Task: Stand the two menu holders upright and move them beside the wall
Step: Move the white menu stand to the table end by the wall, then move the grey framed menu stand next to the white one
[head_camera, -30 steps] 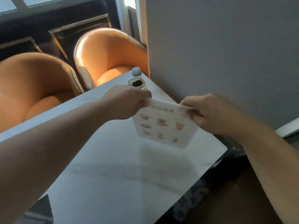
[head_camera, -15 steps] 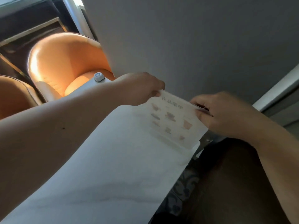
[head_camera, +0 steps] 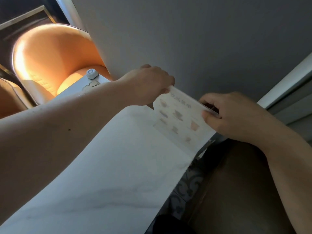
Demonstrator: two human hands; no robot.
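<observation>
The person holds one menu holder (head_camera: 179,122) by its top edge with both hands. The left hand (head_camera: 148,85) pinches the upper left corner, and the right hand (head_camera: 236,115) pinches the upper right corner, fingers closed on the clear rim. The holder stands roughly upright, tilted a little, at about 2 o'clock on the white counter (head_camera: 109,166), near the counter's right end and close in front of the grey wall (head_camera: 202,39). Whether its base rests on the counter cannot be told because of blur. Only this one holder shows; the second is out of sight.

The step in hand appears to be the placing of a holder beside the wall. The next move likely calls for setting the base flat, close to the wall, then easing both pinches off so the holder does not tip. At 11 o'clock a small round button device (head_camera: 92,73) sits on the counter's far end, with an orange chair (head_camera: 50,56) behind it.
</observation>
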